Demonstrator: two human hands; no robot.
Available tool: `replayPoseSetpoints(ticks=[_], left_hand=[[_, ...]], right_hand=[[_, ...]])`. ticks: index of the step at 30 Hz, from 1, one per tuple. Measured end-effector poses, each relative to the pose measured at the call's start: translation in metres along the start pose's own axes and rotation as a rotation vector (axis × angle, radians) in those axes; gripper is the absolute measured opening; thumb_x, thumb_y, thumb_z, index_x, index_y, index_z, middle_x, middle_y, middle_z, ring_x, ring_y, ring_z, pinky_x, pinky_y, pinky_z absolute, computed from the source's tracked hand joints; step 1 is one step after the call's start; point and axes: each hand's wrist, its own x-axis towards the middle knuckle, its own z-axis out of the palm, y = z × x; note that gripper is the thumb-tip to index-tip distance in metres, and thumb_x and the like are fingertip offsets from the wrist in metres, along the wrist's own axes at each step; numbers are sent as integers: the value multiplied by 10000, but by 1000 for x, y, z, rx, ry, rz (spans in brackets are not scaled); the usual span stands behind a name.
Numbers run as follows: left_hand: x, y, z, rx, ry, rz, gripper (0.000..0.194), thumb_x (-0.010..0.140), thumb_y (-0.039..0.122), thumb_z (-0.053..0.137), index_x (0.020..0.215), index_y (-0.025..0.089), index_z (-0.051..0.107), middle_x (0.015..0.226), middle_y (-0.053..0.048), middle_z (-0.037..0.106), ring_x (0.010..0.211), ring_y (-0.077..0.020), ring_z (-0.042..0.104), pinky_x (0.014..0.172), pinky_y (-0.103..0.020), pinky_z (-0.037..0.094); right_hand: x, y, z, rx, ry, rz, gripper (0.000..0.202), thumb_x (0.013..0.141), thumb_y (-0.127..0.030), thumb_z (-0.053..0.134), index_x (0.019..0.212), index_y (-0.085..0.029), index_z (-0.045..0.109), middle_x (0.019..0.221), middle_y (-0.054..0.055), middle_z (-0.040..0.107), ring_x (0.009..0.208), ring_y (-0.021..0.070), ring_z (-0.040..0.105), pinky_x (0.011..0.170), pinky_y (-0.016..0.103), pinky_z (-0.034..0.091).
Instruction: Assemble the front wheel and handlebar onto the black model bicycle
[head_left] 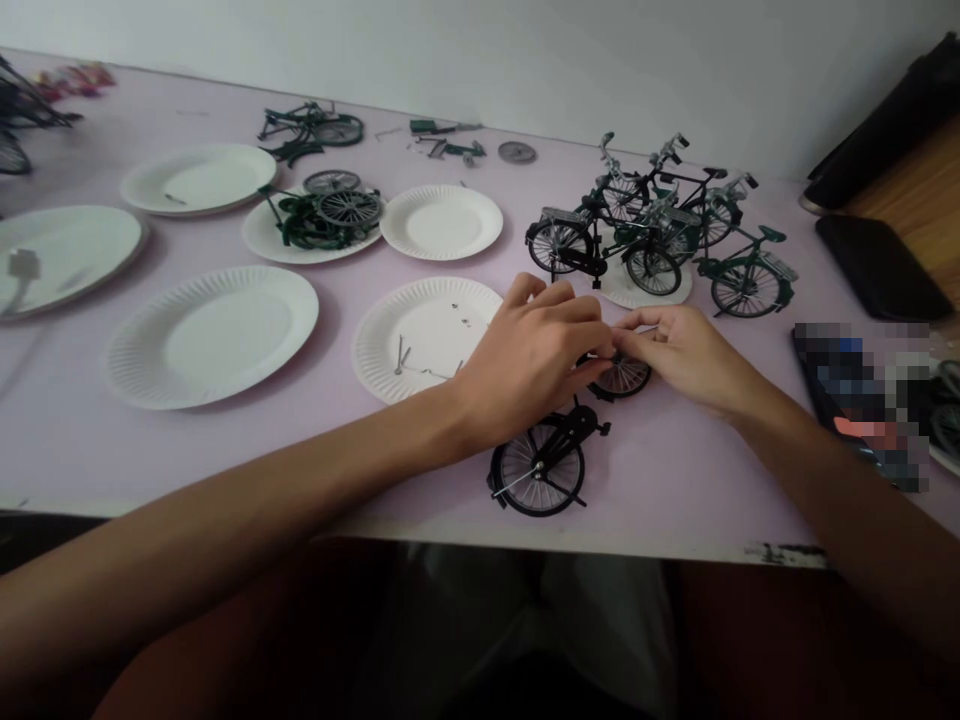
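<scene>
A black model bicycle [541, 465] stands near the table's front edge, its rear wheel toward me and its front wheel under my fingers. My left hand [544, 350] reaches over the frame, its fingers closed at the front end of the bicycle. From the other side my right hand [671, 355] pinches at the same spot, just above the front wheel. Fingers hide the part held there. Left of my left hand, a paper plate [375, 345] carries a few thin metal pieces and tiny dark bits.
Several assembled model bicycles [604, 240] crowd the table beyond my hands. Another paper plate [259, 238] holds green frames and wheels. More paper plates [214, 335] spread to the left, with loose bicycle parts [450, 150] by the wall. A phone [859, 410] and a black case [881, 265] lie right.
</scene>
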Motion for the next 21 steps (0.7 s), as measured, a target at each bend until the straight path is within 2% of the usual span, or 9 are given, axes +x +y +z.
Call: replayPoseSetpoints(ticks=[4,7,13,17,19,21], left_hand=[[2,-5,-1,-29,-62,50,129,986,217,597,903,176,687,957,-34,687,909,-201,571,850,-357,332],[4,-6,0,-10,-103,99,150,1006,222,565,912,171,671,975,-41,683,904,-194,575,838,-353,341],[3,-3,-1,76,-71,108,240,1047,222,454,907,182,645,967,-54,695,887,-194,567,827,-364,363],[1,-2,-1,56,-59,120,225,1042,212,459,911,184,639,984,-55,698,874,-192,577,812,-367,375],[1,-2,-2,37,-59,122,208,1038,203,468,918,183,636,995,-55,695,880,-191,586,816,-365,378],[1,-2,-2,18,-59,119,196,1035,202,480,916,180,635,991,-53,690,886,-191,594,824,-363,380]], right_hand=[[-2,3,0,32,-33,39,265,836,-432,782,814,-212,637,593,-3,717,401,181,662,341,261,527],[-4,1,-5,-28,-87,16,236,859,-410,762,853,-208,640,542,-27,683,361,158,633,326,226,502],[-7,-2,-15,-94,-222,-35,205,910,-405,694,912,-199,687,640,-20,709,412,144,657,393,238,553],[-6,2,-16,-94,-233,-38,144,909,-352,694,905,-208,691,618,-21,700,411,149,649,392,253,549],[-5,5,-16,-75,-214,-50,112,891,-305,711,951,-213,689,662,-25,711,393,133,633,379,245,533],[-4,7,-15,-48,-191,-50,175,878,-272,720,1037,-215,674,724,-22,729,387,123,627,375,244,532]])
